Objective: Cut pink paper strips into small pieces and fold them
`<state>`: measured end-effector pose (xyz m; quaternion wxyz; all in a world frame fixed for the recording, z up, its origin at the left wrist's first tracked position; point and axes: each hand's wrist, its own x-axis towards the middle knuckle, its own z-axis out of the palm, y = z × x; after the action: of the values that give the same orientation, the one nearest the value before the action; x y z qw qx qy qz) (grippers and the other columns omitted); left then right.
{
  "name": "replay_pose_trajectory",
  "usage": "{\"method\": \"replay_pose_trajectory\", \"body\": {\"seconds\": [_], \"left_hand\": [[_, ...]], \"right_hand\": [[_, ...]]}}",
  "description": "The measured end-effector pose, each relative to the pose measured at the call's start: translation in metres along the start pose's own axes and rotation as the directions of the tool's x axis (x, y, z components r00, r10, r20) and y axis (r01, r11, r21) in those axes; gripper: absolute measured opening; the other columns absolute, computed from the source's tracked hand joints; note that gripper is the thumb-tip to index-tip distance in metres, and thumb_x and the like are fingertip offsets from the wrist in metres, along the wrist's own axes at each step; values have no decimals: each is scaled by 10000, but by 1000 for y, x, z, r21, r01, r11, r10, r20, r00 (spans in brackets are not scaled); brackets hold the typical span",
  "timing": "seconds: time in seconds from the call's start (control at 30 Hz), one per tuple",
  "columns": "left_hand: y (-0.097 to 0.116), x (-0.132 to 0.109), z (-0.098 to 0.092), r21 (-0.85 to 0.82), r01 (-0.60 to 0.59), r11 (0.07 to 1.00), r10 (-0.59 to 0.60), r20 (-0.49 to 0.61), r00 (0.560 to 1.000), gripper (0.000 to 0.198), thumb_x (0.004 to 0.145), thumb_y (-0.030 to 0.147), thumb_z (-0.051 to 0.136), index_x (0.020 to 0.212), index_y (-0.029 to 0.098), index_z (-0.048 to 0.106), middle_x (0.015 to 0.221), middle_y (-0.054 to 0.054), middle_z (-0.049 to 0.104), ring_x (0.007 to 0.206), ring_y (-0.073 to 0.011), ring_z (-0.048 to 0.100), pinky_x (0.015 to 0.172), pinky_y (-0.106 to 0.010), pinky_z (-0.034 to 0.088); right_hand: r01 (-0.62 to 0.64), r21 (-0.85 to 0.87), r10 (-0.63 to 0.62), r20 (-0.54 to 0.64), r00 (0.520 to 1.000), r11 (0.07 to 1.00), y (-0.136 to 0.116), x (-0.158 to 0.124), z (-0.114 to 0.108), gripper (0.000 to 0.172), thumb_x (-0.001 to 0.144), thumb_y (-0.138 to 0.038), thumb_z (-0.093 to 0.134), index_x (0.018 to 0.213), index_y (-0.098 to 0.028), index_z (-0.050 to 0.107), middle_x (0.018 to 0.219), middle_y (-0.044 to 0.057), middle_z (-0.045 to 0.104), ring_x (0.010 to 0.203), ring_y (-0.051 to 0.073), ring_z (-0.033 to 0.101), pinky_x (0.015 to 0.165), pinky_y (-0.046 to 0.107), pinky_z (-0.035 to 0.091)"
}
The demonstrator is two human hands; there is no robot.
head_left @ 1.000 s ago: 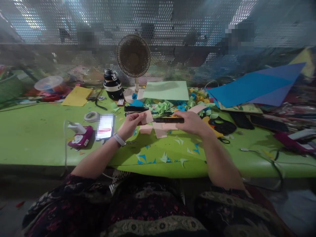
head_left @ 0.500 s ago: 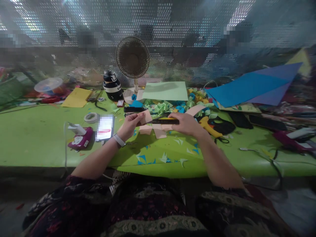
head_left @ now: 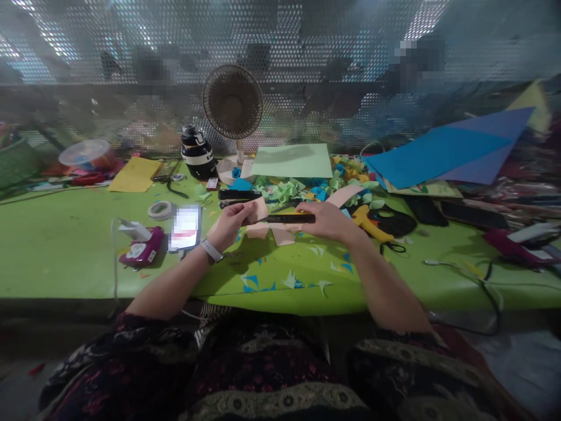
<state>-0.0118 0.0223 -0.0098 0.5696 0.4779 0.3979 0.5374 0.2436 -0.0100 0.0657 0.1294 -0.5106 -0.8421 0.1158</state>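
My left hand (head_left: 231,225), wearing a white wristband, pinches a small pale pink paper piece (head_left: 262,207) between thumb and fingers. My right hand (head_left: 322,220) is closed on the back end of a slim black tool (head_left: 290,218); its exact kind is unclear. The tool's thin front end meets the lower part of the paper by my left fingers. Several more pink paper pieces (head_left: 283,235) lie on the green table (head_left: 280,266) under the hands. Just behind my left hand is a black stapler (head_left: 239,195).
Behind the hands lie curled paper pieces (head_left: 289,190) and a pale green sheet (head_left: 293,161). A fan (head_left: 233,102) and a black bottle (head_left: 198,158) stand at the back. On the left is a phone (head_left: 185,228); on the right, a yellow-handled tool (head_left: 370,224) and blue sheets (head_left: 438,155).
The paper in my left hand has turned and now looks narrower and curved. The black tool has shifted slightly left and down with my right hand. The whole view has moved a little.
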Motion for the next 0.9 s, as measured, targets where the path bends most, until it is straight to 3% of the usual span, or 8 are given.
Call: {"method": "replay_pose_trajectory", "body": {"seconds": [0.17,0.27,0.43,0.57,0.67,0.77,0.9], "left_hand": [[6,2,2,-57,21,998,-23,-46,999,453,594,527,871,615,158,610,611,11,592,584,-101,554,656,-277,541],[11,5,-1,-48,54,997,-57,-51,997,450,554,519,890,641,155,641,644,-8,630,610,-118,590,661,-292,558],[10,10,-11,187,99,977,-102,6,995,410,612,512,859,715,140,719,663,-56,672,514,-110,565,456,-227,402],[3,11,-17,358,95,929,-138,98,986,375,654,508,824,628,161,685,577,-37,620,450,-109,502,443,-242,322],[1,9,-17,531,87,843,-175,117,978,352,669,460,813,540,192,624,485,-5,540,409,-123,449,453,-260,255],[1,7,-16,691,-19,723,-92,124,988,460,662,378,818,416,220,464,396,24,394,401,-127,379,499,-284,200],[-3,10,-19,780,-181,599,86,163,983,514,622,373,841,394,233,402,384,26,330,442,-138,318,549,-311,178]], "right_hand": [[42,33,-45,100,994,999,-4,-1,2,292,750,-231,573,1021,-222,683,958,41,727,833,205,624,694,277,396],[133,57,-142,194,971,989,-11,-2,6,308,709,-184,553,988,-228,675,935,33,712,812,193,608,683,275,385],[190,34,-188,381,905,981,-25,-5,13,269,699,-203,578,958,-217,651,875,46,695,778,198,597,626,277,358],[187,-52,-142,461,876,981,-30,-6,19,212,717,-235,589,923,-211,634,870,59,699,741,199,591,583,281,331],[190,-105,-111,511,852,976,-31,-7,21,214,733,-288,610,930,-213,642,874,63,705,731,204,596,557,283,315],[212,-91,-139,504,853,973,-29,-7,24,187,763,-324,616,907,-219,674,869,57,713,749,206,611,563,284,320],[212,-122,-165,316,935,970,-25,-4,30,186,853,-329,567,884,-209,705,942,67,719,854,219,634,649,296,376]]}}
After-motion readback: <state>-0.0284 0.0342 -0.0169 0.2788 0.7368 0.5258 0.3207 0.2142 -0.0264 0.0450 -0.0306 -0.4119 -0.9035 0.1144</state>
